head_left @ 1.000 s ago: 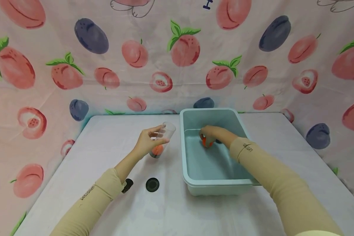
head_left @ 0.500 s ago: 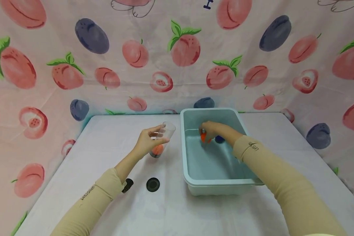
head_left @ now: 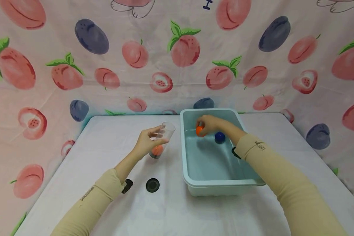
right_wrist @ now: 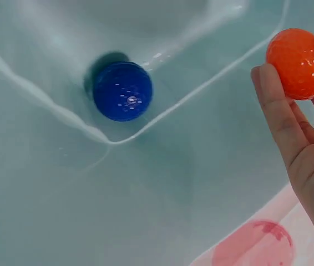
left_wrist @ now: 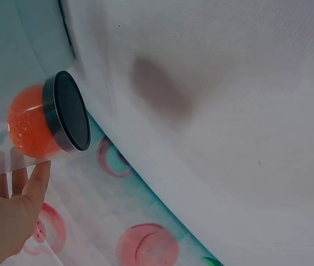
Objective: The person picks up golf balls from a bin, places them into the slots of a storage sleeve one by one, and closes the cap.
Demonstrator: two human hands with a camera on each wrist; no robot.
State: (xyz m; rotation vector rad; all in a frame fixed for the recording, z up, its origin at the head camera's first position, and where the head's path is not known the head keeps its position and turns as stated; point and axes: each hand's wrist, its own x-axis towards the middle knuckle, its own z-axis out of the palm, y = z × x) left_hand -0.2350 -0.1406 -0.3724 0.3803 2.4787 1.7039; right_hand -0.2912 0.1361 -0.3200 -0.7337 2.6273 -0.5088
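Observation:
My left hand (head_left: 146,142) grips a clear plastic tube (head_left: 166,131) by its upper part, left of the basin. The tube leans, its open top tipped right. An orange ball (left_wrist: 30,122) sits inside at its bottom end, which a black cap (left_wrist: 71,111) closes. Inside the pale blue basin (head_left: 191,178), my right hand (head_left: 210,124) pinches a second ball, a dimpled orange golf ball (right_wrist: 297,64), between thumb and fingers, raised off the floor. Lower down, a shiny blue ball (head_left: 219,137) lies in the basin, right of that hand.
A round black lid (head_left: 152,185) lies flat on the white table (head_left: 165,213), between the left forearm and the basin. Fruit-printed cloth (head_left: 106,59) hangs behind the table and along its sides. The basin's walls stand around my right hand.
My right hand has lifted the orange golf ball up and slightly left from the basin floor. The blue ball has come into full view. The left hand and tube have stayed put.

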